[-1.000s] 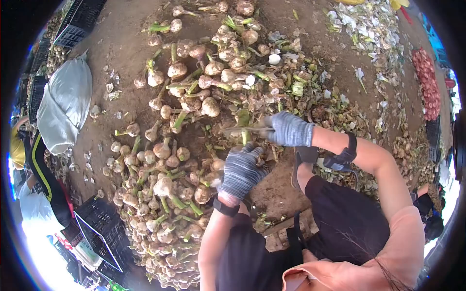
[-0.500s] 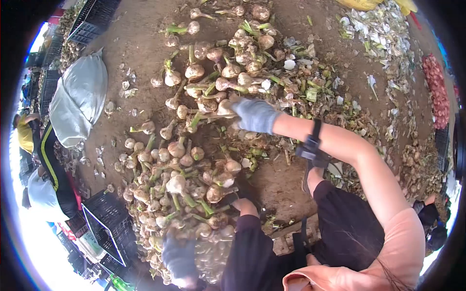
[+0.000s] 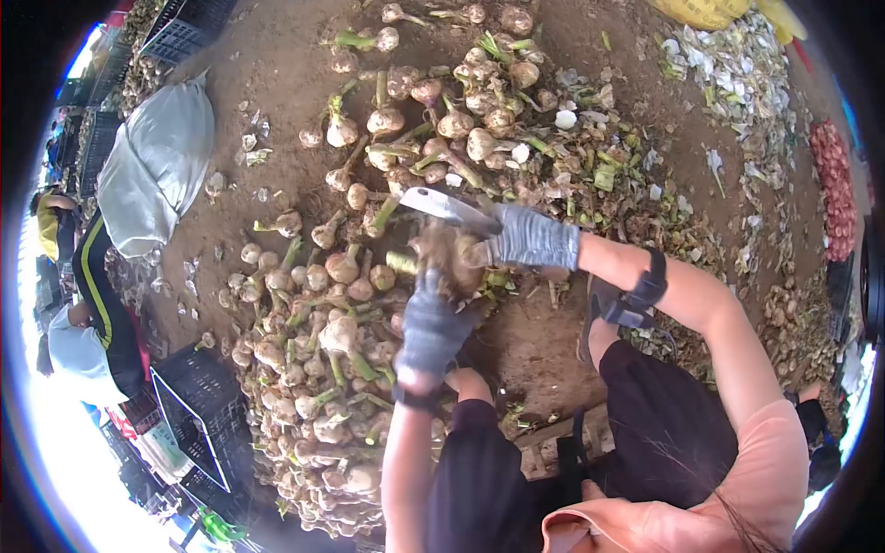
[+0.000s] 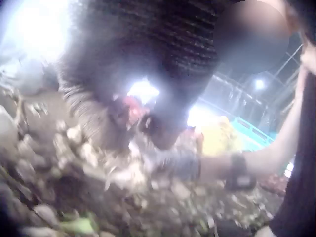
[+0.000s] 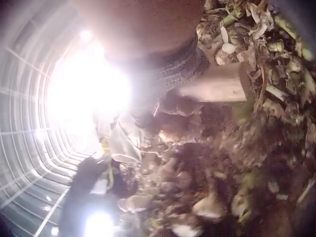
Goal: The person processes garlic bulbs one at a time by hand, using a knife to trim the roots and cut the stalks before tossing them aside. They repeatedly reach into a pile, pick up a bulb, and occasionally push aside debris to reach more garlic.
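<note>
In a grey striped glove, my right hand point(image 3: 535, 240) grips a knife, its pale blade point(image 3: 447, 207) pointing left. The knife's wooden handle point(image 5: 217, 86) sticks out of the fist in the right wrist view. A garlic bulb point(image 3: 468, 261), blurred and with soil on it, is held at the fingertips of that same hand. My gloved left hand point(image 3: 435, 323) is close below, its blurred fingers right at the bulb; I cannot tell whether they close on it. To its left lie many garlic bulbs point(image 3: 336, 334) with cut green stalks.
More garlic with stalks point(image 3: 387, 120) lies on the soil ahead, beside a litter of peelings point(image 3: 599, 166). Black crates point(image 3: 198, 405) and a pale sack point(image 3: 157, 166) stand at the left, near another person's leg point(image 3: 97, 286). A red net bag point(image 3: 832, 189) is at the far right.
My left hand went down to the near garlic pile, then came back up to the middle. My right hand reached forward left to the garlic and drew back with a bulb and the knife.
</note>
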Motion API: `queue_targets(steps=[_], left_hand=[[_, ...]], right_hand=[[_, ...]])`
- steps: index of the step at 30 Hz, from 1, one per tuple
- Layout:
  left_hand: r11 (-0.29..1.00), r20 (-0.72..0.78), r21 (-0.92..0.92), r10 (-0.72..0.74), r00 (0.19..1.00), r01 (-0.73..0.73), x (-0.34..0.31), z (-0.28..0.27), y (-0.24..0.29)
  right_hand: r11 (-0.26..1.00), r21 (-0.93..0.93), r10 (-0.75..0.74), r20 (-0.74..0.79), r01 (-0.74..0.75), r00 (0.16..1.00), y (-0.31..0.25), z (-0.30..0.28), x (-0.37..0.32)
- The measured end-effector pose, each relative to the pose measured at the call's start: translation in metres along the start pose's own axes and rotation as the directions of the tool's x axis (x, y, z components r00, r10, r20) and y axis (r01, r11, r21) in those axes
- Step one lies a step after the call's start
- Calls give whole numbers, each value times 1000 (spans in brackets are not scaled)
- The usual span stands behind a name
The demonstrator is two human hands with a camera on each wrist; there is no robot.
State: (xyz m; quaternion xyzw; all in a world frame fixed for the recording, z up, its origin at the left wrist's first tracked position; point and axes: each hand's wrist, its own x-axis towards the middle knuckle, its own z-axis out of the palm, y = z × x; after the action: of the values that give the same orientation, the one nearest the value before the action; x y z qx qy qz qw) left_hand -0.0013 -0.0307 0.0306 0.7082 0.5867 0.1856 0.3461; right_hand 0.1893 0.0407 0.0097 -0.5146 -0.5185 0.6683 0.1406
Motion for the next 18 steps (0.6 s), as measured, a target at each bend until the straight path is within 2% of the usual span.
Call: queue_targets(steps=[1, 2, 3, 4, 6, 7, 8, 9, 10, 11, 12, 13, 14, 15, 16, 18], left_hand=[[912, -59, -408, 19, 998, -41, 9, 20, -6], [841, -20, -541, -38, 999, 21, 15, 26, -4], [749, 28, -658, -85, 996, 82, 19, 30, -3], [541, 130, -817, -163, 978, 199, 19, 34, -4], [289, 223, -917, -203, 953, 276, 18, 37, -1], [151, 274, -939, -213, 938, 309, 18, 38, 1], [189, 274, -932, -197, 941, 310, 14, 48, -14], [227, 273, -923, -181, 945, 310, 10, 58, -29], [450, 194, -861, -138, 971, 236, -2, 69, -43], [657, 235, -709, -122, 964, 256, -3, 62, -37], [835, 275, -498, -105, 956, 235, -4, 55, -30], [945, 315, -272, -89, 945, 179, -5, 48, -24], [778, 322, -517, -208, 923, 356, -12, 41, -13], [709, 294, -610, -211, 932, 353, -15, 43, -10], [631, 266, -697, -214, 940, 341, -18, 46, -8], [592, 206, -753, -201, 958, 286, -11, 47, 3]], right_hand=[[1000, -25, 4, 3, -4, 1000, 12, 1, -4], [977, 209, 8, 119, -33, 993, -14, -5, -28], [975, 125, -184, 0, 183, 983, -3, -9, -28], [923, 14, -381, -98, 384, 919, 8, -14, -26], [828, -323, -519, -134, 457, 845, 19, -25, -34], [786, -517, -456, -116, 338, 883, 7, -28, -51], [697, -686, -386, -115, 208, 916, 0, -28, -62], [772, -614, -277, -93, 164, 956, -2, -25, -65], [836, -537, -167, -60, 109, 984, -5, -19, -64], [615, -741, -362, 38, 270, 931, 3, -15, -64], [315, -883, -540, 135, 348, 831, 6, -11, -65], [283, -894, -538, 151, 346, 830, 6, -9, -68], [249, -905, -535, 168, 345, 828, -6, -8, -72], [215, -914, -531, 187, 344, 827, -13, -7, -74], [243, -894, -557, 188, 376, 809, 0, -7, -70], [187, -929, -517, 184, 320, 836, 7, -11, -65]])
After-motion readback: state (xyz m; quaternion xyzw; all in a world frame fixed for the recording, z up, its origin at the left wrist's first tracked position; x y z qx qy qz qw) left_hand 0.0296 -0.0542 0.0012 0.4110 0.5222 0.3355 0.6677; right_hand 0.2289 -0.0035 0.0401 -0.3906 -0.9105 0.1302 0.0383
